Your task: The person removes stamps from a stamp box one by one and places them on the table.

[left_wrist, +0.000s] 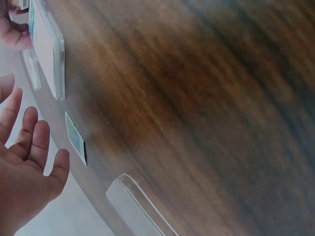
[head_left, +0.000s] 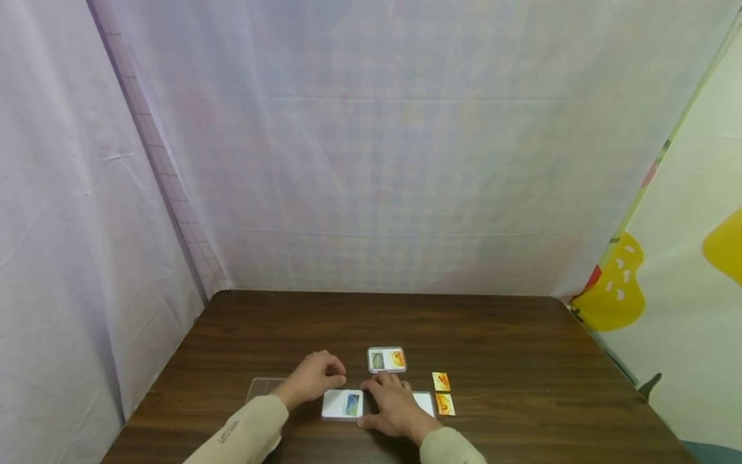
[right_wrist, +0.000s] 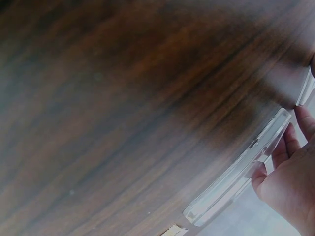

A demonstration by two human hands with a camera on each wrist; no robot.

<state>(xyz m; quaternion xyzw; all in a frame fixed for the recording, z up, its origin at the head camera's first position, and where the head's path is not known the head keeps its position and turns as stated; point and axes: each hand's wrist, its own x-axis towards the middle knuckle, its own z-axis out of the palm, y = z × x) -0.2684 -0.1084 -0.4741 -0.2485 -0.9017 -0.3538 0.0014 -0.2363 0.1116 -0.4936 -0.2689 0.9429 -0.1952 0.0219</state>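
My left hand (head_left: 314, 377) hovers over the table with its fingers loosely bent, holding nothing; the left wrist view shows its palm (left_wrist: 22, 167) and spread fingers. Just below it in the head view lies a flat white card case (head_left: 336, 404) with a landscape picture at its right end. My right hand (head_left: 394, 407) holds that case by its right end, thumb at the near corner and index finger at the far one. Beneath this hand, partly covered, is a second white case (head_left: 425, 403), whose clear rim (right_wrist: 238, 169) shows in the right wrist view.
Farther back is a case (head_left: 386, 359) holding two pictures. Two orange picture cards (head_left: 441, 381) lie at the right. At the left is a clear plastic cover (head_left: 261, 386), with a small green picture card (left_wrist: 75, 137) near it. Cloth curtains (head_left: 371, 161) hang around the wooden table.
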